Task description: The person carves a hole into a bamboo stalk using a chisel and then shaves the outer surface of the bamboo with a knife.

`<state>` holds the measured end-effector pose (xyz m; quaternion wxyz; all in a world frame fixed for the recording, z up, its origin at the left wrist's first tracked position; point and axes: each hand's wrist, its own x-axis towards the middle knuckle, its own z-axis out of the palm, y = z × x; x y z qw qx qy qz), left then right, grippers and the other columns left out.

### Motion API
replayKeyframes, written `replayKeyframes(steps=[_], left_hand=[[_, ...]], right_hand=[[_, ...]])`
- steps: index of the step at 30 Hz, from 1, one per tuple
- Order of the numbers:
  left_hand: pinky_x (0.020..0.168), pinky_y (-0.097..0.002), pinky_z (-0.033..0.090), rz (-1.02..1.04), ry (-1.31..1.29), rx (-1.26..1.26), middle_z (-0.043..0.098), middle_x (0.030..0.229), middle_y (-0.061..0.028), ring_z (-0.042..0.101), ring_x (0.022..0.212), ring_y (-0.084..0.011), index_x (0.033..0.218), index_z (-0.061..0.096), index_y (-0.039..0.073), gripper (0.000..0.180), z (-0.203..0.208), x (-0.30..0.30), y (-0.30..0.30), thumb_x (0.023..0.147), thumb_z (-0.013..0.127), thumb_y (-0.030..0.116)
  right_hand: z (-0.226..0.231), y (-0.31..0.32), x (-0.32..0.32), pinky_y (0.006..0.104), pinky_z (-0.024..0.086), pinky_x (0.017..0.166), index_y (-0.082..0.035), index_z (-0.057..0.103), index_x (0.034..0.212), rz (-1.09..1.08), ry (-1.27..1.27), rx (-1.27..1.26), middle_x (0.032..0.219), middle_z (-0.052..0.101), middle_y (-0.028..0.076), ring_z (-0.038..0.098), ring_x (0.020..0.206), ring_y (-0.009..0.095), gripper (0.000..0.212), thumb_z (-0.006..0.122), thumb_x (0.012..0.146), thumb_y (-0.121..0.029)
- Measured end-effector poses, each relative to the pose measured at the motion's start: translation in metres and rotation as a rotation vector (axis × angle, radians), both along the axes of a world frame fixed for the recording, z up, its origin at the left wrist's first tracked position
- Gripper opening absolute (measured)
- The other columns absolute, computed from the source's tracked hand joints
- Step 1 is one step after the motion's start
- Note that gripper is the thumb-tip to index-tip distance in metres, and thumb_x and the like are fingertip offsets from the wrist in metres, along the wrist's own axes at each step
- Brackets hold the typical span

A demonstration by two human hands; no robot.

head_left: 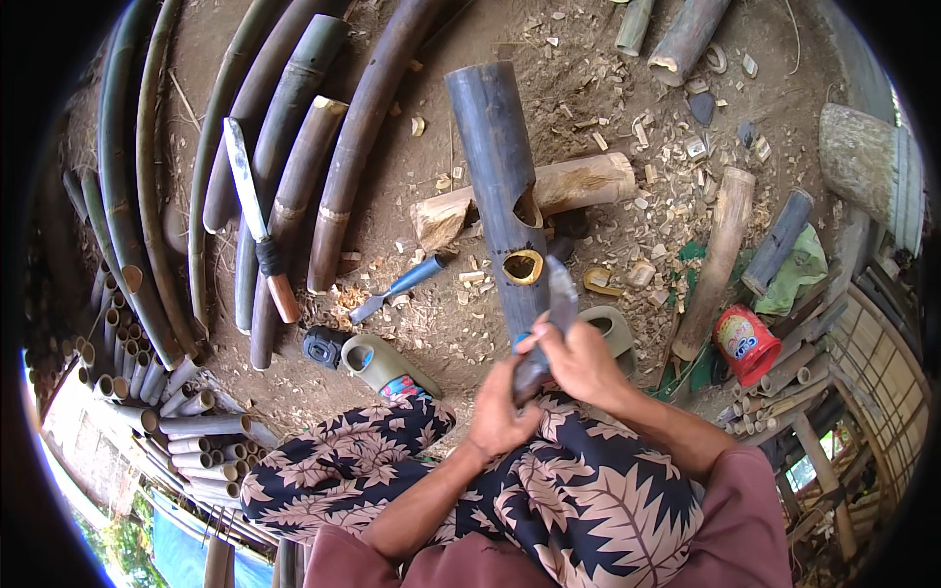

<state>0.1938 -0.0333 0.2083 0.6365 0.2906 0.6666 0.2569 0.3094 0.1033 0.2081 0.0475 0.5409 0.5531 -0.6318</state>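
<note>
A dark bamboo tube (pixel 490 137) runs toward me from the middle of the floor. It has two openings cut in its side, the nearer one a pale-rimmed oval, and it rests across a split bamboo log (pixel 588 183). Above my lap, my right hand (pixel 578 363) is closed around a grey blade-shaped tool (pixel 562 294), blurred, its rounded tip pointing away beside the oval opening. Just left of it, my left hand (pixel 502 412) is closed on something dark that I cannot make out, close to the tube's near end. A chisel with a blue handle (pixel 417 274) lies on the soil.
Long bamboo poles (pixel 338 186) lie at the left, with a large knife (pixel 247 191) across them. Wood chips litter the soil. At the right are a red container (pixel 745 343) and a short bamboo log (pixel 718 260). A stack of cut bamboo (pixel 211 441) sits at the lower left.
</note>
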Motion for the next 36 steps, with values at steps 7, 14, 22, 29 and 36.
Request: replayKeyframes(steps=[7,14,22,29,36], left_hand=[[0.066,-0.0350,0.057,-0.129,0.385,-0.080,0.071,0.085,-0.0158,0.070,0.068,-0.0240,0.101,0.070,0.002,0.035,-0.011,-0.099,0.013,0.071,0.075,0.020],[0.058,-0.0387,0.055,-1.215,0.736,0.169,0.068,0.072,-0.0101,0.068,0.062,-0.0257,0.094,0.070,0.008,0.016,0.066,-0.120,0.205,0.079,0.065,0.012],[0.068,-0.0437,0.055,-0.138,0.313,-0.337,0.070,0.080,-0.0186,0.069,0.071,-0.0348,0.093,0.065,0.003,0.030,0.035,-0.102,0.046,0.074,0.072,0.026],[0.062,-0.0391,0.055,-1.182,0.700,0.006,0.069,0.074,-0.0100,0.070,0.067,-0.0255,0.090,0.070,0.012,0.017,0.065,-0.108,0.210,0.076,0.070,0.021],[0.063,-0.0353,0.055,-1.604,0.716,0.155,0.070,0.079,-0.0063,0.070,0.071,-0.0197,0.093,0.068,0.010,0.011,0.088,-0.094,0.241,0.085,0.061,0.014]], right_hand=[[-0.023,0.013,-0.073,0.0349,0.056,0.051,0.007,0.064,0.089,-0.258,0.167,-0.648,0.076,0.069,0.020,0.068,0.057,0.023,0.039,0.044,0.101,-0.024],[-0.019,0.030,-0.055,0.0371,0.056,0.059,-0.001,0.060,0.107,-1.469,0.633,-1.258,0.090,0.068,0.014,0.066,0.060,0.023,0.029,0.049,0.099,-0.027],[-0.010,0.015,-0.083,0.0313,0.053,0.043,0.013,0.061,0.096,-0.338,0.189,-0.771,0.068,0.065,0.019,0.064,0.048,0.024,0.039,0.046,0.101,-0.022],[-0.018,0.034,-0.047,0.0360,0.056,0.057,0.000,0.064,0.102,-1.294,0.642,-1.117,0.083,0.070,0.014,0.067,0.061,0.025,0.035,0.042,0.101,-0.027],[-0.032,0.009,-0.037,0.0357,0.057,0.062,-0.003,0.063,0.110,-1.200,0.805,-1.340,0.085,0.072,0.011,0.071,0.070,0.024,0.045,0.043,0.103,-0.043]])
